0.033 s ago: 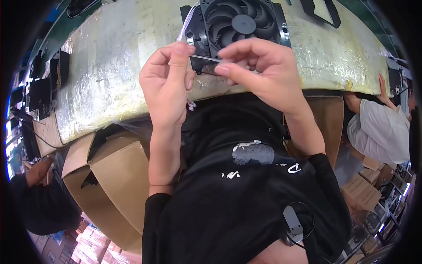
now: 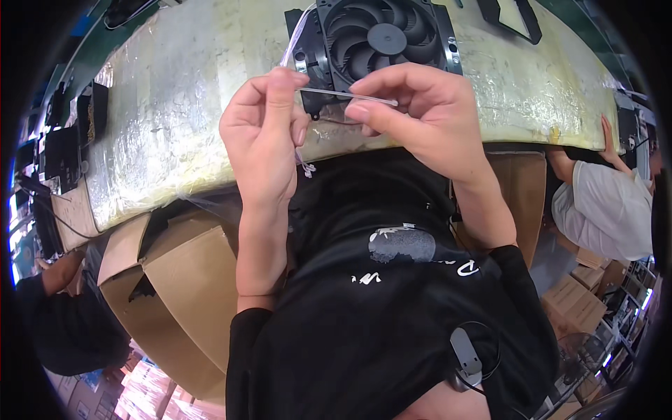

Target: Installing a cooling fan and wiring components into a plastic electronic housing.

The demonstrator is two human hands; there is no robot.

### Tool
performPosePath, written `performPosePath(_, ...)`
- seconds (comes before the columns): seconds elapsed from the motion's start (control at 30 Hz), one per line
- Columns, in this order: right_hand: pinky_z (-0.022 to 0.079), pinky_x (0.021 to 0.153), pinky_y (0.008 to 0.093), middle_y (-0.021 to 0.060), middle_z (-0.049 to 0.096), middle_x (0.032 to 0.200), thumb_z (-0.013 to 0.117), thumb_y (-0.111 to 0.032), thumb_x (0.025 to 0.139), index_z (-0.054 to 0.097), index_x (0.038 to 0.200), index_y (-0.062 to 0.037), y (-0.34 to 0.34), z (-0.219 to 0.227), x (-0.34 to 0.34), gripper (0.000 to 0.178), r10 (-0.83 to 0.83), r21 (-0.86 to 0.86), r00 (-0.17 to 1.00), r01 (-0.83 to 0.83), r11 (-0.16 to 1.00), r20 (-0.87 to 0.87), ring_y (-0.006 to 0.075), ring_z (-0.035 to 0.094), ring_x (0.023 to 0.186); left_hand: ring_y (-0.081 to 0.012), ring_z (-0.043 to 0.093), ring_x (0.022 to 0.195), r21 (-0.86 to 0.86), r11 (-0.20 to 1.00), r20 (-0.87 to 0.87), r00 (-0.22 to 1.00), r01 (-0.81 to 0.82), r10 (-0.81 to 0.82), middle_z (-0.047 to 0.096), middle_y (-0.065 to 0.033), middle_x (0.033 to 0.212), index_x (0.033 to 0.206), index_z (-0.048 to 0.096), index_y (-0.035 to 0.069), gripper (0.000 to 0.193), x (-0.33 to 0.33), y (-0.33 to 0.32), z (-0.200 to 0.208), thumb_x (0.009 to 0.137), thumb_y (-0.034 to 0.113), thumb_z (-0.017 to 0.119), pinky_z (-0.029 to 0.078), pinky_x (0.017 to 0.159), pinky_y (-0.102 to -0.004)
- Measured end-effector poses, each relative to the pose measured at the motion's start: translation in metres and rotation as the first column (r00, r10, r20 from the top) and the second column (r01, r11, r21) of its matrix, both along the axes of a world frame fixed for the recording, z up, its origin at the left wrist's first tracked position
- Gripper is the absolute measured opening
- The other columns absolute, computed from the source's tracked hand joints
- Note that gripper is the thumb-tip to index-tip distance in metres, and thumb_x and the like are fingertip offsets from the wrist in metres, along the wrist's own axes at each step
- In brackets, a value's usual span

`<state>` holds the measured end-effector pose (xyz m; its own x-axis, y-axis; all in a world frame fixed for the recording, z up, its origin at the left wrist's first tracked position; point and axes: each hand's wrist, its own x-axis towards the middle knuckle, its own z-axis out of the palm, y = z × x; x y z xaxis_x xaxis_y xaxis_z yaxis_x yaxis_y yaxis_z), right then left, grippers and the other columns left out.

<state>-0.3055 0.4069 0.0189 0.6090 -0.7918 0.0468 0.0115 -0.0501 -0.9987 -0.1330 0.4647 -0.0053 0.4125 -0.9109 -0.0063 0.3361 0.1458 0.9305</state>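
A thin translucent strip [image 2: 327, 92], which looks like a cable tie, stretches between my two hands above the table's near edge. My left hand [image 2: 264, 119] is closed, pinching the strip's left part between thumb and finger. White wires [image 2: 297, 35] run down from a black fan unit [image 2: 386, 39] into that hand, and small white connectors [image 2: 308, 169] dangle below it. My right hand [image 2: 420, 108] pinches the strip between thumb and forefinger, its tip showing past the fingertips. The fan unit lies just beyond my hands, its near edge partly hidden by them.
A film-wrapped table [image 2: 168, 133] curves across the view. A black frame [image 2: 514, 21] lies at the far right, dark parts [image 2: 64, 147] at the left. Open cardboard boxes [image 2: 185, 280] stand below the edge. People work at both sides, one in a white sleeve [image 2: 595, 206].
More of the strip's right end now shows past my right fingertips. The small white connectors hang lower beneath my left hand. Both hands have barely shifted.
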Motion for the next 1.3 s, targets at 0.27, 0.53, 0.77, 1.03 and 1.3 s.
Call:
performPosePath(0.27,0.057,0.069,0.0255,0.0167,0.069,0.097,0.067,0.004,0.088,0.067,0.106,0.0070,0.000,-0.006,0.008,0.019,-0.068,0.062,0.954,0.052,0.997,0.293,0.0166,0.069,0.079,-0.0052,0.044,0.046,0.031,0.999,-0.166,0.986,-0.019,0.024,0.065,-0.0071,0.082,0.087,0.059,-0.002,0.029,-0.007,0.001,-0.002,0.101,0.024,0.056,0.032,0.041,-0.0192)
performPosePath(0.53,0.051,0.065,0.0189,0.0080,0.074,0.093,0.068,-0.005,0.090,0.069,0.112,0.0018,-0.057,0.022,0.025,0.023,-0.131,-0.445,0.990,0.096,0.890,-0.047,0.0088,0.067,0.075,-0.0010,0.043,0.047,0.072,0.997,0.072,0.997,-0.034,0.029,0.065,-0.0046,0.078,0.113,0.064,-0.005,0.023,0.008,-0.002,-0.006,0.097,0.010,0.060,0.033,0.042,-0.0179)
performPosePath(0.77,0.045,0.054,0.0175,0.0029,0.068,0.076,0.068,-0.004,0.090,0.068,0.109,0.0092,-0.096,0.033,0.062,0.024,-0.051,-0.411,0.982,-0.028,0.911,-0.179,0.0029,0.056,0.059,0.0018,0.042,0.050,0.157,0.987,0.163,0.987,-0.037,0.011,0.067,-0.0029,0.078,0.119,0.065,-0.005,0.026,0.019,0.003,-0.018,0.094,0.004,0.062,0.030,0.043,-0.0162)
performPosePath(1.03,0.044,0.054,0.0164,0.0028,0.070,0.079,0.066,-0.003,0.091,0.068,0.109,0.0082,-0.115,0.028,0.059,0.022,-0.038,-0.356,0.981,-0.033,0.934,-0.191,0.0021,0.054,0.058,-0.0002,0.043,0.050,0.195,0.981,0.137,0.990,0.000,-0.027,0.068,-0.0075,0.081,0.119,0.064,-0.006,0.027,0.021,0.004,-0.016,0.094,0.003,0.061,0.031,0.043,-0.0168)
performPosePath(1.3,0.044,0.054,0.0172,0.0041,0.071,0.078,0.067,-0.003,0.090,0.069,0.108,0.0077,-0.112,0.034,0.059,0.021,0.030,-0.387,0.962,-0.138,0.912,-0.272,0.0021,0.055,0.060,0.0003,0.047,0.055,0.189,0.982,0.095,0.995,0.016,-0.035,0.068,-0.0039,0.081,0.118,0.066,-0.004,0.025,0.020,0.003,-0.015,0.093,0.001,0.062,0.034,0.046,-0.0156)
